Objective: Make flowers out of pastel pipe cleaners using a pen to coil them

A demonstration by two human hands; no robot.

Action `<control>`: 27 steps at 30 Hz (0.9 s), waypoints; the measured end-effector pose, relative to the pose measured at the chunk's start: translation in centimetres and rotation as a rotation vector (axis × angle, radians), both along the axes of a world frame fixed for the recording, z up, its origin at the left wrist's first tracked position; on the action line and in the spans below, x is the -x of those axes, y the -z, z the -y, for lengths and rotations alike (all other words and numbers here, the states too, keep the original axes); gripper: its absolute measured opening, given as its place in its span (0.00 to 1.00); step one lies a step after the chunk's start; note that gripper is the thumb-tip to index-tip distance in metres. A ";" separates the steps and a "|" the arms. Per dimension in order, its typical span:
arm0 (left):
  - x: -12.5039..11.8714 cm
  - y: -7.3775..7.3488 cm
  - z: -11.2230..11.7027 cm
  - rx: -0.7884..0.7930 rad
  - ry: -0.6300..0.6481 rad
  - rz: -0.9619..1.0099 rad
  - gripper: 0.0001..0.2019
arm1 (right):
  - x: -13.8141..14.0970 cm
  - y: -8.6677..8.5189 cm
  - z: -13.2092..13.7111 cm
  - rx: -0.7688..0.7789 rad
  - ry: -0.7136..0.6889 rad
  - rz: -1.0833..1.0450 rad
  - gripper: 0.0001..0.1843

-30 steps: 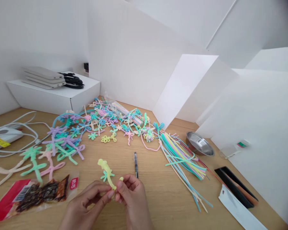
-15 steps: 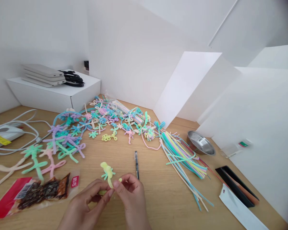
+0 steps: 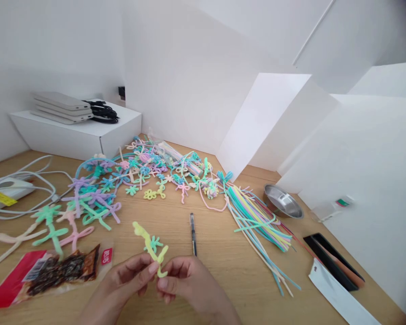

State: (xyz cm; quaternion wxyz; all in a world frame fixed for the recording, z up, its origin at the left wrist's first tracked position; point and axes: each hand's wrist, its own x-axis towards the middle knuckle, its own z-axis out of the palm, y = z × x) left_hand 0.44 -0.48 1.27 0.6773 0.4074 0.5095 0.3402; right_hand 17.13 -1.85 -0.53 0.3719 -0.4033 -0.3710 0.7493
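Between my two hands is a yellow pipe cleaner [image 3: 149,246], bent into a stem with a bumpy upper end and short loops low down. My left hand [image 3: 131,280] pinches it near its middle between thumb and fingers. Around its curled lower end, my right hand [image 3: 181,278] is closed, thumb against fingers. Just behind the stem lies a small green pipe-cleaner flower [image 3: 156,243], partly covered by it; I cannot tell if they touch. A dark pen [image 3: 193,234] lies on the table beyond my right hand.
Pipe-cleaner flowers [image 3: 145,170] are heaped at the back. A bundle of straight pipe cleaners [image 3: 260,216] lies right, near a metal bowl [image 3: 283,201] and black case [image 3: 334,262]. At left are a snack packet [image 3: 61,275], a white power strip [image 3: 8,192] and a white box [image 3: 88,131].
The yellow pipe cleaner has tilted left, and more of its lower part shows. My right hand has moved slightly down, from the stem to its lower end.
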 end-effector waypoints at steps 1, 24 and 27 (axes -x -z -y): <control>0.0 0.0 0.0 -0.015 0.054 0.025 0.11 | -0.3 0.0 0.0 0.005 -0.016 0.001 0.15; -1.7 2.5 1.2 -0.362 0.306 -0.328 0.08 | -2.5 -1.8 0.2 -0.098 -0.023 0.442 0.05; -1.7 2.2 1.1 -0.350 0.296 -0.378 0.08 | -1.6 -2.0 0.6 -0.165 0.079 0.554 0.06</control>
